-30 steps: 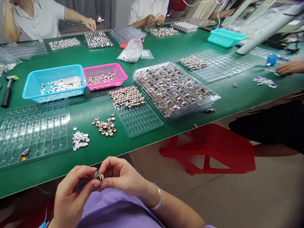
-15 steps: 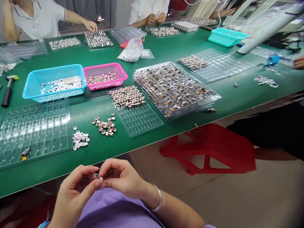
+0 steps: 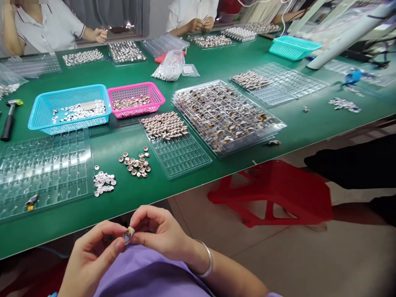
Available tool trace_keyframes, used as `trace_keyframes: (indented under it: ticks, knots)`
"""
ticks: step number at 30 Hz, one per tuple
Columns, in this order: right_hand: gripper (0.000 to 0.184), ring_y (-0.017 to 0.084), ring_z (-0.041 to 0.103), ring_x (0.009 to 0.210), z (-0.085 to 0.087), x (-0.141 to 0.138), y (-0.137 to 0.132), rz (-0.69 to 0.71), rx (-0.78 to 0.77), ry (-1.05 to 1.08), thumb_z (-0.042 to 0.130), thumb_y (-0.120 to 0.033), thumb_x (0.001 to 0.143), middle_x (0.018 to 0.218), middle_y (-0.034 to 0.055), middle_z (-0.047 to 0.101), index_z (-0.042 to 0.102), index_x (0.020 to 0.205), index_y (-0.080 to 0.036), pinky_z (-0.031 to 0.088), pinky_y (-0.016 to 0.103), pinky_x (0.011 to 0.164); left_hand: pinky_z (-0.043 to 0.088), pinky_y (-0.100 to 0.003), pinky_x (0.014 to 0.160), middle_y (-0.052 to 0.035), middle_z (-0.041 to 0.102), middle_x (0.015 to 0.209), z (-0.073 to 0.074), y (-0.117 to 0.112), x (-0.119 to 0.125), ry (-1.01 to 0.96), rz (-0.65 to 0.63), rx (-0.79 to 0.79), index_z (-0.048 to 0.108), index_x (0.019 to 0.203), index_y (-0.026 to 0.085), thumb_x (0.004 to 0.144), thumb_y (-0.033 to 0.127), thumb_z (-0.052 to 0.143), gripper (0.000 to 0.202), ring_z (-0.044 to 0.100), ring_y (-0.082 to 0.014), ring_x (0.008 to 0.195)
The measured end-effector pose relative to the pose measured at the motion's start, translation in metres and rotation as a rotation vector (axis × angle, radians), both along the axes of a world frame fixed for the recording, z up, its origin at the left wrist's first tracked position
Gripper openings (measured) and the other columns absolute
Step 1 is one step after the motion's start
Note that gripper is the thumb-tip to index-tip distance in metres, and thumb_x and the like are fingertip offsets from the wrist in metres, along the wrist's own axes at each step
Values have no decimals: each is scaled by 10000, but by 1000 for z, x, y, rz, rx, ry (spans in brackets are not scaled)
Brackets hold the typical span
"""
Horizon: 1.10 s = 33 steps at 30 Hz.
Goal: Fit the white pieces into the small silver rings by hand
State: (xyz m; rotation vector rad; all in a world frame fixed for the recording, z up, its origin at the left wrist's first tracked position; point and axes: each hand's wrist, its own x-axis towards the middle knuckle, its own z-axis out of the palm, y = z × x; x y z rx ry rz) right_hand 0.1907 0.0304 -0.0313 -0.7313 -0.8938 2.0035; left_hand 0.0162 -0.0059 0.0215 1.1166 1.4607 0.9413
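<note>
Just off the table's front edge, above my lap, both hands meet at a small earbud-like part [image 3: 131,231] with a pale shell, a round grey face and a bit of yellow. My left hand [image 3: 95,247] pinches its round side between thumb and forefinger. From the other side, the thumb and fingers of my right hand [image 3: 162,233] grip the pale end. Fingertips cover much of the part. On the table closest to my hands lie a pile of small white caps [image 3: 104,182] and a cluster of brownish cups [image 3: 136,165].
A clear tray [image 3: 62,165] lies at left, a half-filled tray [image 3: 182,159] centrally, beside stacked filled trays [image 3: 227,115]. Behind are a blue basket [image 3: 40,113], a pink basket [image 3: 159,99] and a hammer [image 3: 9,121]. A red stool [image 3: 278,187] stands at right; co-workers sit opposite.
The part has turned between my fingers, so yellow now shows on it. My left hand has shifted slightly down and left. Across the table, a co-worker's hand has lifted away from a filled tray.
</note>
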Motion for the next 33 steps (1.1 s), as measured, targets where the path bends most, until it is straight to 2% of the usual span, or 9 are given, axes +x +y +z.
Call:
trace_keyframes:
  ticks: [2,6,12,14,18,21,25,29,33]
  knots:
    - [359,115,692,698,0,0,0,-5,34,-30,933,-236,572,763,-4,713,662,796,-160,580,208,680,573,-226,672,-43,742,779,0,-3,1,-2,12,-18,775,810,215,718,439,803,244,693,-178,711]
    - [318,123,691,713,1,0,-1,-15,128,-79,900,-286,637,777,5,702,658,806,-168,585,220,692,576,-213,651,-44,733,793,-3,-5,0,8,-67,41,770,824,219,736,375,797,181,699,-180,724]
    - [209,134,681,727,4,4,-2,-57,364,-195,796,-322,768,826,33,681,679,848,-168,593,242,700,568,-198,645,-27,692,767,-12,-6,-2,28,-81,156,738,803,216,748,304,791,117,672,-162,714]
    - [168,133,674,717,5,5,-1,-85,466,-239,777,-293,791,825,40,687,699,873,-169,584,236,689,563,-199,646,-25,684,769,-11,-7,0,-5,-38,107,726,801,209,749,328,792,146,664,-158,713]
    - [98,141,671,732,6,7,1,-136,673,-300,738,-230,834,822,61,713,713,908,-172,567,239,693,542,-203,606,-13,667,741,-2,-6,8,-104,88,-90,711,763,185,680,440,833,295,629,-136,643]
    - [73,151,677,760,6,8,2,-150,750,-328,709,-238,865,833,65,729,703,916,-185,564,249,703,533,-214,575,-2,655,694,1,-3,10,-132,104,-147,705,744,175,625,488,858,368,603,-122,578]
    - [51,144,672,745,6,8,2,-167,814,-369,697,-231,879,819,57,725,689,905,-188,560,244,705,559,-237,569,-15,679,678,-6,-1,3,-141,88,-153,714,751,168,640,476,851,355,628,-140,566]
    - [26,142,677,756,8,8,1,-203,850,-396,676,-212,894,828,55,721,690,907,-195,570,232,702,580,-217,592,-39,739,747,-15,-5,-4,-60,-1,-62,762,807,189,713,383,818,223,681,-158,634]
    - [27,137,683,757,10,8,0,-244,879,-402,679,-198,894,835,59,715,700,909,-188,579,215,692,593,-188,635,-20,756,789,-19,-10,-3,40,21,122,776,807,229,736,321,803,118,711,-163,707]
